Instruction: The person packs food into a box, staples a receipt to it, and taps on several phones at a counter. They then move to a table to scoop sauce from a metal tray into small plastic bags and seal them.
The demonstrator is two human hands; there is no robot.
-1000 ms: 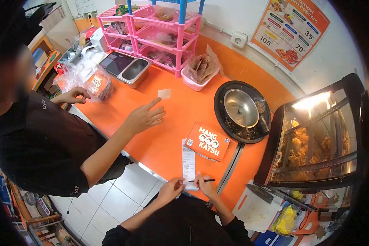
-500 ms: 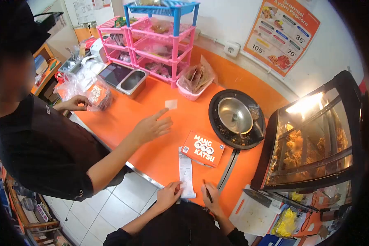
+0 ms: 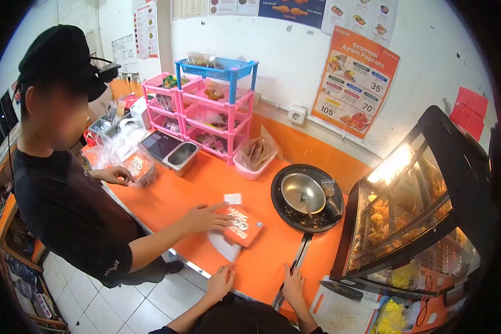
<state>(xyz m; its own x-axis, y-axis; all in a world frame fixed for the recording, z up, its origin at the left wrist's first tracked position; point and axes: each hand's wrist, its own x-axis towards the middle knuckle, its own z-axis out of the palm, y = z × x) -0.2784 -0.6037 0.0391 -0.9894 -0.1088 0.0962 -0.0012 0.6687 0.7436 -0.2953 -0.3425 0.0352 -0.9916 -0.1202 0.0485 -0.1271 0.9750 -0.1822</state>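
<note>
Blurred by motion, a red-orange box [image 3: 244, 229] with white lettering sits on the orange counter under a co-worker's hand [image 3: 206, 219]. A white paper slip [image 3: 224, 246] lies beside it, also blurred. Just below the slip is my left hand [image 3: 221, 283], fingers curled together at the counter's near edge; what they hold is not clear. My right hand [image 3: 293, 283] rests by the dark groove in the counter, its fingers bent around something too small to make out. A small white paper [image 3: 233, 199] lies beyond the box.
A round black tray [image 3: 308, 221] with a metal bowl [image 3: 303, 193] stands ahead. On the right are a lit food warmer [image 3: 401, 206] and a white cutting board [image 3: 342, 312] with a knife. Pink shelves [image 3: 217, 122] stand at the back. The co-worker [image 3: 67, 183] is at left.
My view has tilted up. The co-worker's hand has come down onto the box, which has shifted left over the paper slip. The dark pen in my right hand no longer shows clearly.
</note>
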